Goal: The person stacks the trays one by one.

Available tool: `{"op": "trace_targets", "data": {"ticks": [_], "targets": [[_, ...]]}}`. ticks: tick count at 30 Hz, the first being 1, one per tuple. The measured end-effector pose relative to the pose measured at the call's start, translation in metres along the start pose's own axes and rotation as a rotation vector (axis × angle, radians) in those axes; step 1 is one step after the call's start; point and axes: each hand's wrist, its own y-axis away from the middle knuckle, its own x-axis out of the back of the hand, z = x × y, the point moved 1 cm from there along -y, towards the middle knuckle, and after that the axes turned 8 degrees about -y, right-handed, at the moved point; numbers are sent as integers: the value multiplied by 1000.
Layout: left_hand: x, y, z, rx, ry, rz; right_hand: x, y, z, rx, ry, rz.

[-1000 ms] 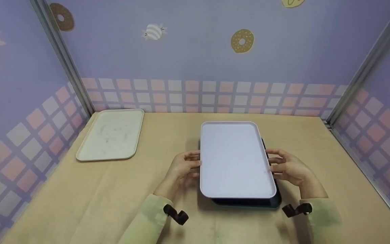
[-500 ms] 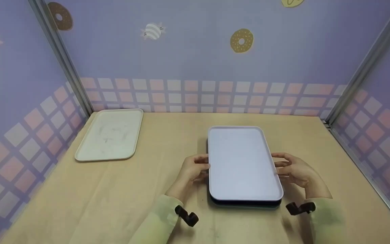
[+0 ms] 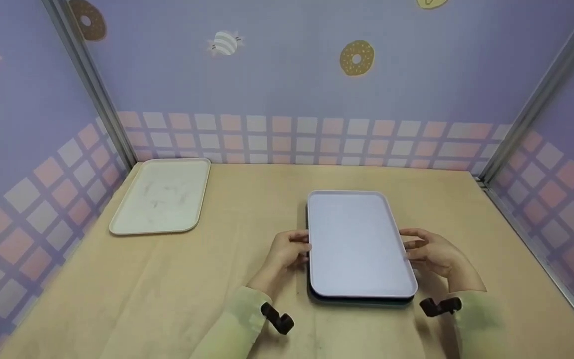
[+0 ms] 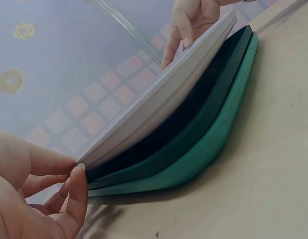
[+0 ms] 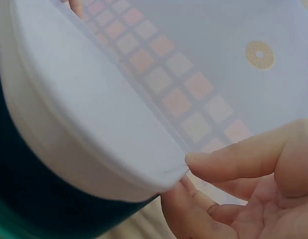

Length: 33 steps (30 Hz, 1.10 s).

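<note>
A pale lavender-white tray (image 3: 359, 244) lies level over a stack of darker trays, right of the table's middle. My left hand (image 3: 287, 249) pinches its left long rim between thumb and fingers. On the opposite rim, my right hand (image 3: 434, 253) grips with the thumb at the edge and fingers below. In the left wrist view a dark green tray (image 4: 213, 112) and a lighter green tray (image 4: 213, 149) sit beneath it, with a narrow gap showing under the pale tray. From the head, only thin dark edges of the lower trays show at the left and front.
A cream tray (image 3: 162, 197) with grey smudges lies at the back left of the wooden table (image 3: 167, 289). Patterned purple walls (image 3: 277, 75) with metal corner posts close off the back and both sides.
Both hands have brought the pale tray rightward and toward me, lowering it until it lines up with the dark trays beneath. The cream tray has stayed in place.
</note>
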Motion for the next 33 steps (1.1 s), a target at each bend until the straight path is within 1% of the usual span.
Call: {"op": "trace_targets", "data": {"ticks": [10,13,18,24,31,33], "targets": [[1,-1,-3,-9,-22,-8,-5,-3,1,-26,54,18],[1,-1,-3,-11,-51,-10,-7,-2,1,-33,74,27],[3,-1,-3,-30,-111,-7,-9,-1,0,-35,112,41],[3,-2,-6,-33,-118,-3,-10,-1,-1,-39,149,57],[2,-2,-6,-34,-135,3,-14,0,0,-49,250,97],[1,-2,-5,-39,-153,3,-15,0,0,-45,266,103]]}}
